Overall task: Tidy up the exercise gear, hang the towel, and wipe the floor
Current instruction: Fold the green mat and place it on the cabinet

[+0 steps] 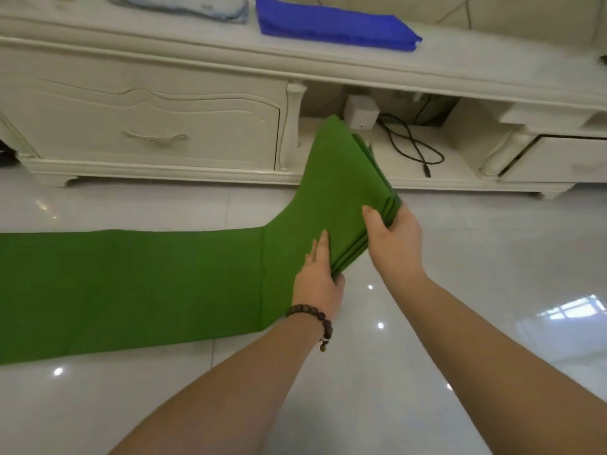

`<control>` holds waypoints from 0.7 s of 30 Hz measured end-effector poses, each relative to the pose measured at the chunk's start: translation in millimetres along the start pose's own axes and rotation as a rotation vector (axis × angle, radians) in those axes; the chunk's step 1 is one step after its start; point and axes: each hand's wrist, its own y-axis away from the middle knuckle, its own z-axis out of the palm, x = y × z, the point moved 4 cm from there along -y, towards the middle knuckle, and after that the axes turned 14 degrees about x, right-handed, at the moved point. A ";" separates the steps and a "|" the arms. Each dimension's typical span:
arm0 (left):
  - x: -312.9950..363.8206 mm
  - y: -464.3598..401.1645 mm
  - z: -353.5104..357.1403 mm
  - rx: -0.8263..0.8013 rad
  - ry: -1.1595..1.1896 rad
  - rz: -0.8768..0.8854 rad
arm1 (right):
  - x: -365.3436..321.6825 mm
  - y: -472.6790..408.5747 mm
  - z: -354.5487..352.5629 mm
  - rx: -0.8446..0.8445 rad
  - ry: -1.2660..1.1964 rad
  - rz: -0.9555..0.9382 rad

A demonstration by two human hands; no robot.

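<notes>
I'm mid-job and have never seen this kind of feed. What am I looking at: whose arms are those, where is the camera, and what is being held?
There is no machine here: this is one picture from a camera worn on a person's head, looking forward and down at their own bare arms. The left hand, with a bead bracelet at its wrist, and the right hand both grip the folded end of a green mat, lifted off the tiled floor; their fingers curl round its stacked layers. The rest of the mat lies flat on the floor, stretching to the left. Behind stands a white cabinet. On its top lie a folded blue mat and a pale cloth. A black cable lies on its open lower shelf.
</notes>
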 end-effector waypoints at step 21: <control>-105.6 4.7 -98.6 0.205 0.222 -0.194 | 16.5 109.0 121.1 -0.778 -0.029 0.025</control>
